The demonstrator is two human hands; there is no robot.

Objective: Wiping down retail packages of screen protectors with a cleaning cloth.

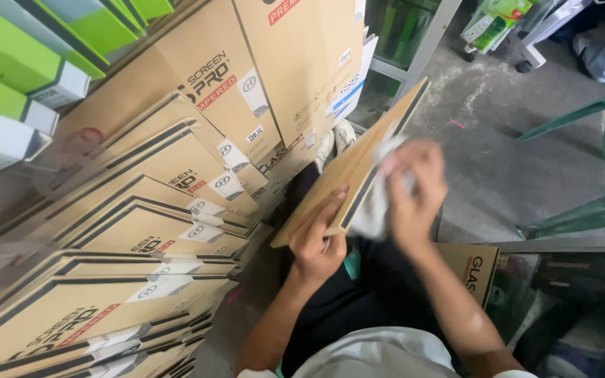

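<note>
- Gripping the flat brown box (348, 168) underneath, my left hand (318, 241) fingers should stay firm.
- My right hand (414, 192) fingers clutch a white cloth (376, 203); press evenly along the edge.

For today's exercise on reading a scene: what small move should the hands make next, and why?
Probably draw the cloth on down the box edge: the right hand presses it there near the upper end, while the left hand steadies the tilted box from below.
</note>
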